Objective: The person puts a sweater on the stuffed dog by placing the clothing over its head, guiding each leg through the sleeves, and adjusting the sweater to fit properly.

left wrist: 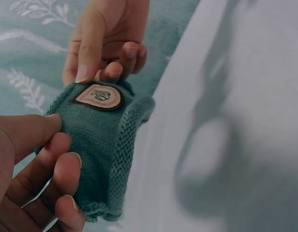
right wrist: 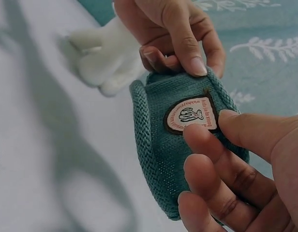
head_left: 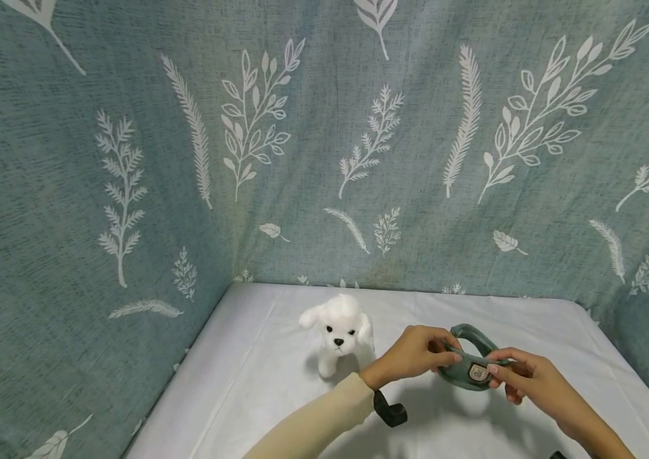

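Both hands hold a green knitted piece (head_left: 455, 377) up over the white-covered table. Its edges roll outward, a strap-like loop (head_left: 470, 331) arches behind it, and a pale patch (right wrist: 192, 115) with a dark border is sewn on its front. My left hand (head_left: 410, 352) pinches one end between thumb and fingers. At the other end my right hand (head_left: 533, 377) pinches the edge, fingertips right by the patch, as the right wrist view shows. A white plush dog (head_left: 340, 328) stands on the table, just left of and behind my left hand.
A white cloth (head_left: 255, 370) covers the table. Blue-green curtains (head_left: 313, 166) with white leaf prints rise behind it and on both sides. A black strap-like device (head_left: 390, 410) hangs under my left wrist.
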Action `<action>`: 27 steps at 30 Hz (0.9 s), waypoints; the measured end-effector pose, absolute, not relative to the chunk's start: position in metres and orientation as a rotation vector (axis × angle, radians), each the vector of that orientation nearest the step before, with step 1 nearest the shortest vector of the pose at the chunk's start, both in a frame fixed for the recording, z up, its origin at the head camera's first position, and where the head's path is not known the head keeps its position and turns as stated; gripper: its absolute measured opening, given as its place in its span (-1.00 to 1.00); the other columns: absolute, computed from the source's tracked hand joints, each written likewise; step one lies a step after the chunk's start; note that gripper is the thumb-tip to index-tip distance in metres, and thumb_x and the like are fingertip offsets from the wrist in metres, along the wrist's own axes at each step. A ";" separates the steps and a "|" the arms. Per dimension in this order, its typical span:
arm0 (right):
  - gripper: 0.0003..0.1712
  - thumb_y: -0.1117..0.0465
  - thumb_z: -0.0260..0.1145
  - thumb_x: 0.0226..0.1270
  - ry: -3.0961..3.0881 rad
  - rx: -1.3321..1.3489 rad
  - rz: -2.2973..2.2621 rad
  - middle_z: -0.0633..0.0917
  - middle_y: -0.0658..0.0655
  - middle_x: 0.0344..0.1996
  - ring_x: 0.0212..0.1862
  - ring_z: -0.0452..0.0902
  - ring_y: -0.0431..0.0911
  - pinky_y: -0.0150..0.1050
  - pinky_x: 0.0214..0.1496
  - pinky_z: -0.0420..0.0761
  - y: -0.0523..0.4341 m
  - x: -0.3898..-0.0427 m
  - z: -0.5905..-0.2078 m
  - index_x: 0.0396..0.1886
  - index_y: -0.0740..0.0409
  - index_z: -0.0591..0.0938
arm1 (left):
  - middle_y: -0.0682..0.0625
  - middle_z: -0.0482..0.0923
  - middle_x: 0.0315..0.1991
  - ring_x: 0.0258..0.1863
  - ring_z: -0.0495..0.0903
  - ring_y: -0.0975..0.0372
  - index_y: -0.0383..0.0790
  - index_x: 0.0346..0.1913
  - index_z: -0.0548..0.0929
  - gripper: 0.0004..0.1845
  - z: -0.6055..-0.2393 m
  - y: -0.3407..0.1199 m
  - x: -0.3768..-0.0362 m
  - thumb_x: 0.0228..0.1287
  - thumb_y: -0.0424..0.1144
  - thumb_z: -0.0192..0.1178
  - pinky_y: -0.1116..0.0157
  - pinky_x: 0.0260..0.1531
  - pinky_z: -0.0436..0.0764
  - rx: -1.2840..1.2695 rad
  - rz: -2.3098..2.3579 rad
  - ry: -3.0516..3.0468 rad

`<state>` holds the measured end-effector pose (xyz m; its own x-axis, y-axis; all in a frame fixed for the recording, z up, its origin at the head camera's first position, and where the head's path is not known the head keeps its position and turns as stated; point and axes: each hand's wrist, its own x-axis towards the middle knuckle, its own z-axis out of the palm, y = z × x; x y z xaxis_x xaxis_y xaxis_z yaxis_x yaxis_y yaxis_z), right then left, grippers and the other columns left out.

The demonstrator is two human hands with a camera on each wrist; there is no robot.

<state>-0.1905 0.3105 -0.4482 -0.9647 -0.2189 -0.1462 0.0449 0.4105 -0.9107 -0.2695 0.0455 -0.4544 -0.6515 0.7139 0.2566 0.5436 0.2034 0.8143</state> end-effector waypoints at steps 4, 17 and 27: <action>-0.44 -0.04 0.29 0.53 2.436 -0.156 -1.574 0.74 0.26 -0.20 -0.39 0.60 0.04 -0.07 -0.31 0.64 0.306 -0.193 -0.443 0.29 0.26 0.53 | 0.18 0.63 -0.46 -0.60 0.61 0.41 -0.06 0.00 0.74 -0.85 -0.446 0.039 -0.270 0.45 -0.19 0.31 0.41 -0.49 0.65 1.238 1.428 2.309; -0.50 0.02 0.29 0.54 2.500 -0.244 -1.616 0.74 0.22 -0.26 -0.43 0.56 0.01 -0.16 -0.36 0.60 0.290 -0.202 -0.420 0.28 0.24 0.54 | 0.15 0.64 -0.44 -0.56 0.64 0.36 -0.08 0.00 0.75 -0.85 -0.419 0.023 -0.273 0.45 -0.19 0.32 0.39 -0.48 0.67 1.266 1.437 2.362; -0.51 0.01 0.29 0.54 2.525 -0.325 -1.596 0.74 0.23 -0.28 -0.44 0.57 0.00 -0.16 -0.38 0.61 0.278 -0.208 -0.405 0.24 0.25 0.56 | 0.10 0.66 -0.43 -0.56 0.64 0.33 -0.08 -0.01 0.75 -0.85 -0.403 0.008 -0.272 0.46 -0.19 0.31 0.40 -0.48 0.65 1.295 1.425 2.404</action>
